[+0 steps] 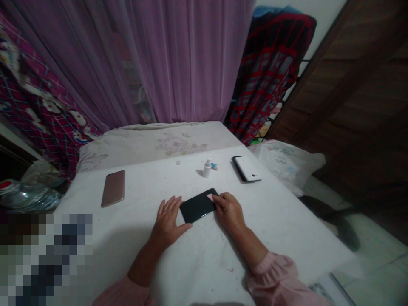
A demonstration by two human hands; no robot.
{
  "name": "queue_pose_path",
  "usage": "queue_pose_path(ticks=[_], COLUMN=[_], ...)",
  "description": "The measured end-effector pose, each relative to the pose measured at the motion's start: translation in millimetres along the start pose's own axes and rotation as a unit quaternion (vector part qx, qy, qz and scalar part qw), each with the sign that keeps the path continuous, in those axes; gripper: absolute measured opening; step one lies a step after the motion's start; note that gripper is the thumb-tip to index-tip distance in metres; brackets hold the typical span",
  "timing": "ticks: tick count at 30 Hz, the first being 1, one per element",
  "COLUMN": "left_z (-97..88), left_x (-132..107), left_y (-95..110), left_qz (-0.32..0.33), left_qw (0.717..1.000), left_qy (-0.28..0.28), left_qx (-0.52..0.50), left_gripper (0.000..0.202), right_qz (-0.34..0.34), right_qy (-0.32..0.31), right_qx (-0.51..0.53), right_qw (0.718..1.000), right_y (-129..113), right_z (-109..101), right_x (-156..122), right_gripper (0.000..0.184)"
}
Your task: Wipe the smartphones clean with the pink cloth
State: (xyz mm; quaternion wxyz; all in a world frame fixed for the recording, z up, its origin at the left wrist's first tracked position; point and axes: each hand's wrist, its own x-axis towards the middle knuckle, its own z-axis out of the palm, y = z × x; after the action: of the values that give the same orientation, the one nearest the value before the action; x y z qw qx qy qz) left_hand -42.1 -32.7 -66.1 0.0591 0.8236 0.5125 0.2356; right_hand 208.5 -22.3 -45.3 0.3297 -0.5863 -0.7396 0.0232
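A dark smartphone (196, 207) lies screen up on the white tabletop, tilted a little between my hands. My left hand (167, 223) rests at its left end, fingers spread, with the thumb and fingertips at the phone's edges. Pinched in the fingers of my right hand (228, 209) is a small pale pink cloth (210, 197), pressed on the right part of the screen. Beyond the phone stands a small white spray bottle (207, 168), with a little blue and white item (214, 166) beside it that I cannot make out.
On the left lies a rose-gold phone (113, 188), back up. A white phone (247, 168) rests on a dark one at the right. Near the back is a small grey square (178, 162). A plastic bag (282, 163) hangs past the right edge; purple curtains (191, 63) close off the far side.
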Motion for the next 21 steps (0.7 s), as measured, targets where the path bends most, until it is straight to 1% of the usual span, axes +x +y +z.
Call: queue_pose_path(ticks=[2, 4, 6, 8, 10, 14, 18, 21], left_z=[1.0, 1.9, 2.7, 3.1, 3.3, 3.8, 4.6, 4.4], left_x=[-0.1, -0.1, -0.1, -0.1, -0.2, -0.3, -0.4, -0.3], left_y=[-0.6, -1.5, -2.4, -3.1, -3.3, -2.3, -2.2, -2.7], left_qz=[0.0, 0.0, 0.002, 0.004, 0.004, -0.002, -0.003, -0.001], left_qw=[1.0, 1.0, 1.0, 1.0, 1.0, 1.0, 1.0, 1.0], left_qy=[0.001, -0.002, -0.007, -0.012, -0.012, -0.004, 0.0, 0.001], left_qx=[0.002, 0.003, 0.004, 0.005, 0.004, 0.003, 0.007, 0.005], left_gripper=[0.062, 0.064, 0.064, 0.065, 0.064, 0.062, 0.065, 0.065], right_qz=[0.042, 0.078, 0.108, 0.117, 0.096, 0.008, -0.085, -0.128], right_qy=[-0.001, -0.013, -0.022, -0.023, -0.018, -0.025, -0.034, -0.05], right_qx=[-0.019, -0.027, -0.028, -0.027, -0.024, 0.005, 0.05, 0.083], right_qw=[0.999, 0.997, 0.994, 0.993, 0.995, 1.0, 0.995, 0.987], right_y=[13.9, 21.5, 22.1, 17.2, 8.1, -21.0, -53.3, -65.2], right_z=[1.7, 4.7, 8.6, 12.7, 16.9, 27.0, 34.8, 30.4], right_x=[10.8, 21.1, 30.2, 37.7, 42.4, 39.7, 22.2, 5.9], right_gripper=[0.026, 0.025, 0.025, 0.025, 0.027, 0.027, 0.027, 0.024])
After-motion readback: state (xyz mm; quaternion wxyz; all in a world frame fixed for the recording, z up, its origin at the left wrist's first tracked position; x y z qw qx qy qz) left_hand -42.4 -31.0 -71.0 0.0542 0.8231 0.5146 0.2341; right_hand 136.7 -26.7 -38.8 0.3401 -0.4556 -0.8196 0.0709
